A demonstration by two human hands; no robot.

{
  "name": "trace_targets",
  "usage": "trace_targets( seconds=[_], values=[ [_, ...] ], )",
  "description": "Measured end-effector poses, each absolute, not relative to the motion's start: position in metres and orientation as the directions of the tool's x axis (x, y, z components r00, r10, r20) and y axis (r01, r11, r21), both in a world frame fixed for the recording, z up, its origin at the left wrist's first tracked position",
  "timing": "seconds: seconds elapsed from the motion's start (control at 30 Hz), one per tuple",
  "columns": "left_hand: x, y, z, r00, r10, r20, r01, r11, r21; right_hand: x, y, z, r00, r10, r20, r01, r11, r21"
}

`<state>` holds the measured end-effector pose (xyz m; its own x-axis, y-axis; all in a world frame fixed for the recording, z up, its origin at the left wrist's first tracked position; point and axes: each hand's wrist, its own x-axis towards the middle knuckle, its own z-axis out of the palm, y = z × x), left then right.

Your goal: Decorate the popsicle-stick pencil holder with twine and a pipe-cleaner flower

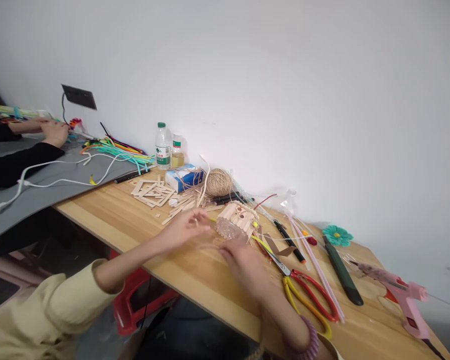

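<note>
My left hand (189,226) is over the table, just left of a small cup-shaped piece (239,218) clad in wooden craft sticks, which lies tipped on its side with its clear end towards me. The fingers of this hand are apart and a little curled. In front of the same piece, my right hand (243,260) has its fingers closed together. A thin pale streak beside its fingertips is too smeared to name. Right of this hand lie scissors (285,270) with red and yellow handles.
Loose craft sticks (189,202), a twine ball (219,182), a tissue pack (183,177) and bottles (162,147) stand behind. A pink glue gun (401,295) and green-handled tool (343,272) lie right. At far left, another person's hands (54,132) work beyond a white cable (60,182).
</note>
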<state>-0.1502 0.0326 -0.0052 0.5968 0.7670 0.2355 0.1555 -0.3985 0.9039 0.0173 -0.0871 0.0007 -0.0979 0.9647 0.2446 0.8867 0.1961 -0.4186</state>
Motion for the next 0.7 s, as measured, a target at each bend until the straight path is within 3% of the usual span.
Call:
trace_targets(
  seconds=[0.13, 0.23, 0.47, 0.7],
  values=[
    [-0.166, -0.002, 0.005, 0.699, 0.694, 0.171, 0.153, -0.379, 0.913, 0.022, -0.098, 0.018, 0.007, 0.984, 0.18, 0.719, 0.12, -0.685],
    [-0.164, -0.018, 0.015, 0.658, 0.739, 0.147, 0.088, -0.269, 0.959, 0.02, -0.113, 0.029, 0.053, 0.991, 0.119, 0.613, 0.062, -0.788],
    [-0.154, -0.03, 0.025, 0.555, 0.797, 0.237, -0.065, -0.243, 0.968, 0.018, -0.138, 0.042, 0.128, 0.992, -0.009, 0.466, -0.068, -0.882],
    [-0.156, -0.031, 0.031, 0.63, 0.765, 0.134, 0.054, -0.215, 0.975, 0.034, -0.153, 0.048, 0.075, 0.997, -0.014, 0.503, -0.05, -0.863]
  ],
)
